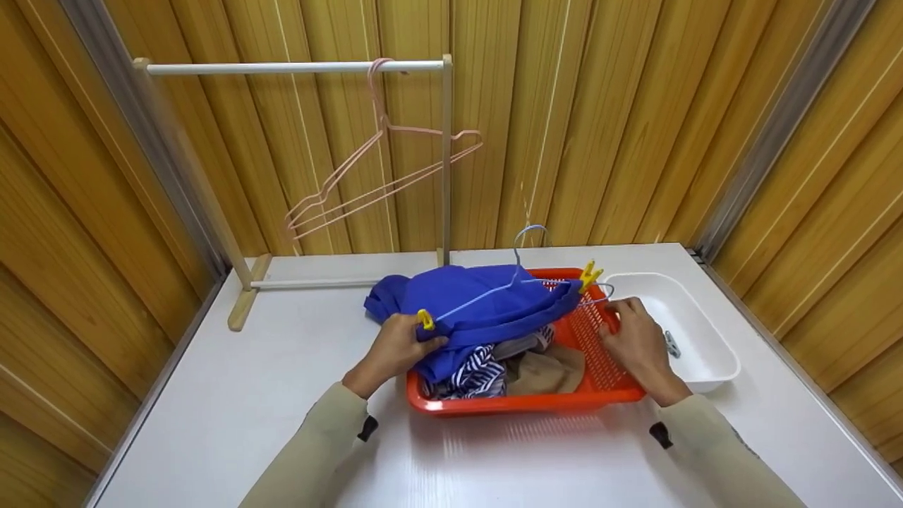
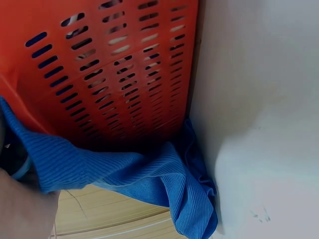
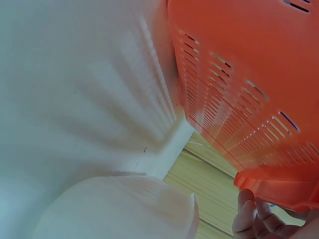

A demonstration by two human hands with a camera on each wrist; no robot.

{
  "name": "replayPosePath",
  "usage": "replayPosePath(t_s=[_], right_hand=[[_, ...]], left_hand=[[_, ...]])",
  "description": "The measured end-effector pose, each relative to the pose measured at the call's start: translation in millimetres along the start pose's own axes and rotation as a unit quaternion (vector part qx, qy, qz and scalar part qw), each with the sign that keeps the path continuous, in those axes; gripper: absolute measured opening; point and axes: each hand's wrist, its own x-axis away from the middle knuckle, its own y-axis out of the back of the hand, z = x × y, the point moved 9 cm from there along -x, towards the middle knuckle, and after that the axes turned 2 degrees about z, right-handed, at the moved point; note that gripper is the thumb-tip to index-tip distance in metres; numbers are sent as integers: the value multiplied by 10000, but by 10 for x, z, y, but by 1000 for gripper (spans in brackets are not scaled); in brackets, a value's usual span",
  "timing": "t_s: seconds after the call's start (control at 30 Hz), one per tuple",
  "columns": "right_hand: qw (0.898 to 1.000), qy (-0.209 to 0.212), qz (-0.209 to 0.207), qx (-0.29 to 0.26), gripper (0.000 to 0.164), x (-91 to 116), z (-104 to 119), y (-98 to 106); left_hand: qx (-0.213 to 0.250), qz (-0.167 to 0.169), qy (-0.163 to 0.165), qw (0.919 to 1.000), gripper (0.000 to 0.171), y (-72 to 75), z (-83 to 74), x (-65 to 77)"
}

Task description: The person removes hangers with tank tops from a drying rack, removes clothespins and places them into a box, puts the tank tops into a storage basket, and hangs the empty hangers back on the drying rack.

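Observation:
A red plastic basket (image 1: 522, 403) holds crumpled clothes, among them a striped cloth (image 1: 481, 372) and a brown cloth (image 1: 547, 370). Over its top lies a blue garment (image 1: 487, 303), fixed to a light blue hanger (image 1: 518, 261) by two yellow clothespins (image 1: 590, 276). My left hand (image 1: 398, 346) grips the basket's left rim, its thumb over the blue fabric beside one clothespin. Around the right rim curl the fingers of my right hand (image 1: 638, 342), close to the hanger's end. In the left wrist view, ribbed blue cloth (image 2: 149, 174) hangs down outside the basket.
Behind on the left, a rack (image 1: 296, 68) with a white bar carries pink hangers (image 1: 384, 130). A white tray (image 1: 705, 331) with a grey clothespin (image 1: 672, 344) stands right of the basket on the white table (image 1: 296, 395). Wood-patterned walls (image 1: 600, 141) enclose the table.

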Motion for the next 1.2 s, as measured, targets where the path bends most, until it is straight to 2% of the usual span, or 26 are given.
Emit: replayPosePath(t_s=[0.1, 0.23, 0.37, 0.43, 0.53, 0.6, 0.67, 0.8, 0.93, 1.07, 1.2], right_hand=[[9997, -7, 240, 70, 35, -20, 2, -7], [9964, -53, 829, 156, 37, -62, 13, 9], [9924, -37, 1221, 162, 36, -127, 44, 113], [9938, 173, 1099, 29, 33, -197, 93, 226], [9943, 758, 662, -340, 28, -326, 207, 443], [9899, 1226, 458, -545, 27, -406, 289, 555], [9842, 1556, 500, -680, 31, -468, 353, 605], [9752, 1728, 1118, -818, 43, -555, 417, 531], [9653, 1798, 1645, -937, 46, -595, 475, 429], [9613, 1869, 1757, -1003, 40, -623, 521, 381], [9651, 1921, 1543, -886, 31, -654, 545, 393]], left_hand=[[-111, 31, 76, 9999, 38, -8, 7, -13], [-187, 56, 191, 9996, 40, -12, 12, -3], [-133, 81, 300, 9994, 41, -21, 18, 11], [-115, 88, 311, 9994, 40, -25, 16, 17], [-126, 96, 275, 9995, 38, -28, 6, 16], [-156, 103, 261, 9995, 37, -28, 4, 12], [-182, 107, 255, 9995, 37, -26, 4, 8], [-215, 123, 269, 9993, 36, -24, 12, 6], [-239, 116, 242, 9994, 35, -22, 13, 10], [-242, 107, 223, 9994, 35, -18, -2, 16], [-263, 144, 303, 9991, 36, -22, 1, 20]])
